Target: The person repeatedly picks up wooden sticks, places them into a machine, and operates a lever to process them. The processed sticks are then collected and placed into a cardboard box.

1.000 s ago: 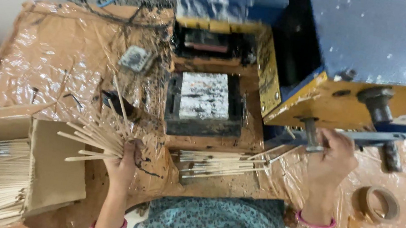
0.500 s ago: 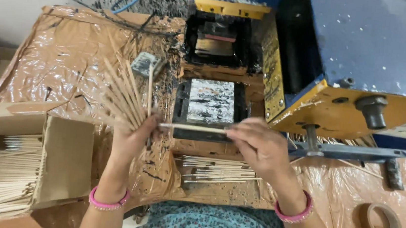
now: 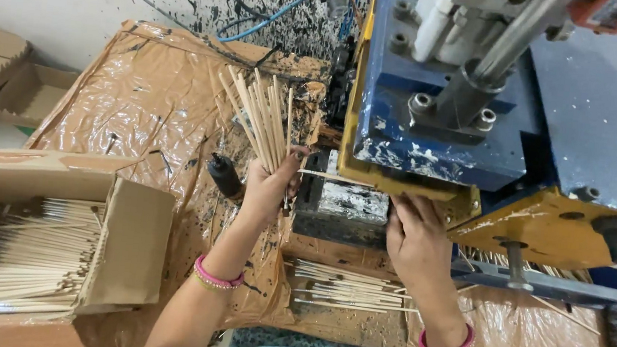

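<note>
Step in hand: you are feeding one thin wooden stick (image 3: 327, 176) across the ink-spattered black block (image 3: 346, 209) under the blue and yellow press (image 3: 447, 145).
Doing it well: you are wise keeping the stick flat and square on the block, fingertips clear of the yellow edge above.
Left hand (image 3: 269, 189): closed around a fanned bundle of sticks (image 3: 257, 116), tips pointing up and away.
Right hand (image 3: 415, 237): fingers are curled against the block's right side; whether they are pinching the stick, cannot tell.
Stick position: lying between your two hands, just beside the left thumb.
Nearby: finished sticks (image 3: 346, 286) lying below the block; cardboard box (image 3: 129, 232) of sticks at left.
</note>
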